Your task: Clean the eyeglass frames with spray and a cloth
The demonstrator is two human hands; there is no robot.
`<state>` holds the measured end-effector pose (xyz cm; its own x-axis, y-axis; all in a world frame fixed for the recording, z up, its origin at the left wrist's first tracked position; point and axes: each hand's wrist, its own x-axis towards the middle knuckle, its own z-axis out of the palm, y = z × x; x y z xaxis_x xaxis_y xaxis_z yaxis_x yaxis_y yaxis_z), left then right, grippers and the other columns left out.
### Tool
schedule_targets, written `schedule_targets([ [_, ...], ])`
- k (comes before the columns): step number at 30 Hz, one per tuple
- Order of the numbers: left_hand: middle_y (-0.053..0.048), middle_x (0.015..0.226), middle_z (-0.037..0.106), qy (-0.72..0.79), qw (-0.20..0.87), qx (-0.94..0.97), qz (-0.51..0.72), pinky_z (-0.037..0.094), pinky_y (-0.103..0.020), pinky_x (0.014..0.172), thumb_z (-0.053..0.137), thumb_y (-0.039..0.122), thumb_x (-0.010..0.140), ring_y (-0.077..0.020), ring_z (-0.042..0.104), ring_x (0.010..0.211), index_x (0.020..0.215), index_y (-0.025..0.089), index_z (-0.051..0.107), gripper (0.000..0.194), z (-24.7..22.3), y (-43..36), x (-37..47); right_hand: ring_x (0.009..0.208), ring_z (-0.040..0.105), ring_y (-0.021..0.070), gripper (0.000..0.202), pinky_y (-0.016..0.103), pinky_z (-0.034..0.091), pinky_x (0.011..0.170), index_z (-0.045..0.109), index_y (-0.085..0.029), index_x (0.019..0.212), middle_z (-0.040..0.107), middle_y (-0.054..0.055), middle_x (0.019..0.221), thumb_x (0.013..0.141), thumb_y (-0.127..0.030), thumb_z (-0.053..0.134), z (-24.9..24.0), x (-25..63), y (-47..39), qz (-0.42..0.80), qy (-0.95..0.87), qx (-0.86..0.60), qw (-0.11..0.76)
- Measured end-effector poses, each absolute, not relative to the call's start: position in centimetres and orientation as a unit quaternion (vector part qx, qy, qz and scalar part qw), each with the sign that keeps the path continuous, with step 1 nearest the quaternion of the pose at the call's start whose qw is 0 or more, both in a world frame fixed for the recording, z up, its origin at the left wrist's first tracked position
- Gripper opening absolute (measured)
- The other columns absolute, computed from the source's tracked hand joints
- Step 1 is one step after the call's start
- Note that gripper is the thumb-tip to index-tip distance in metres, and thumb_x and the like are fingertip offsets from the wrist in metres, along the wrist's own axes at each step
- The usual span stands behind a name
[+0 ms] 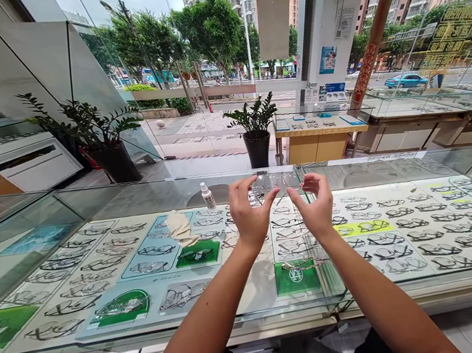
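Above the glass display case [260, 313], both of my hands hold a thin-framed pair of glasses [281, 182] between them. My left hand [249, 211] has its thumb and fingers at the left side of the frame. On the right side, my right hand [315, 202] pinches the frame with its thumb and curled fingers. The thin rims blend into the glasses seen below. A white spray bottle [207, 196] stands on the glass to the left of my hands, and a crumpled beige cloth [181, 227] lies beside it.
Rows of glasses [103, 253] lie inside the case on both sides. Beyond it stand a potted plant [258, 147], a larger plant in a dark pot [117, 162] and a wooden display counter [319, 145]. A glass shopfront faces the street.
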<state>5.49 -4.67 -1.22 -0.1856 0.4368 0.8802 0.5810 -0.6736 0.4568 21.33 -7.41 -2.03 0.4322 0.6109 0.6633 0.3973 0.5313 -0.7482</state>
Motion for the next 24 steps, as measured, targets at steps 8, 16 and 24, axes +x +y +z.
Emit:
schedule_targets([
  [8, -0.011, 0.109, 0.068, -0.392, 0.048, -0.639, -0.660, 0.055, -0.038, 0.085, 0.082, 0.052, 0.086, -0.0232, 0.064, 0.095, 0.121, 0.019, 0.067, 0.050, -1.3, -4.4, 5.4, 0.094, 0.073, 0.0228, 0.033, 0.043, 0.058, 0.093, 0.064, -0.021, 0.107, 0.071, 0.008, 0.102, 0.096, -0.052, 0.065, -2.2, 22.3, -6.2, 0.299, -0.441, -0.377, 0.758],
  [16, -0.010, 0.110, 0.068, -0.390, 0.031, -0.645, -0.656, 0.054, -0.038, 0.088, 0.082, 0.052, 0.086, -0.0230, 0.064, 0.097, 0.122, 0.020, 0.067, 0.051, -1.7, -4.2, 5.5, 0.086, 0.075, 0.0186, 0.028, 0.035, 0.058, 0.087, 0.070, -0.022, 0.096, 0.075, 0.002, 0.089, 0.084, -0.045, 0.081, -1.9, 22.7, -5.7, 0.419, -0.365, -0.309, 0.772],
  [24, -0.010, 0.115, 0.068, -0.397, -0.006, -0.650, -0.648, 0.055, -0.039, 0.092, 0.080, 0.052, 0.088, -0.0232, 0.066, 0.100, 0.126, 0.021, 0.067, 0.050, -1.9, -4.0, 5.6, 0.088, 0.077, 0.0194, 0.025, 0.034, 0.058, 0.087, 0.071, -0.023, 0.094, 0.075, 0.000, 0.090, 0.080, -0.039, 0.084, -1.5, 22.7, -5.8, 0.458, -0.353, -0.280, 0.766],
])
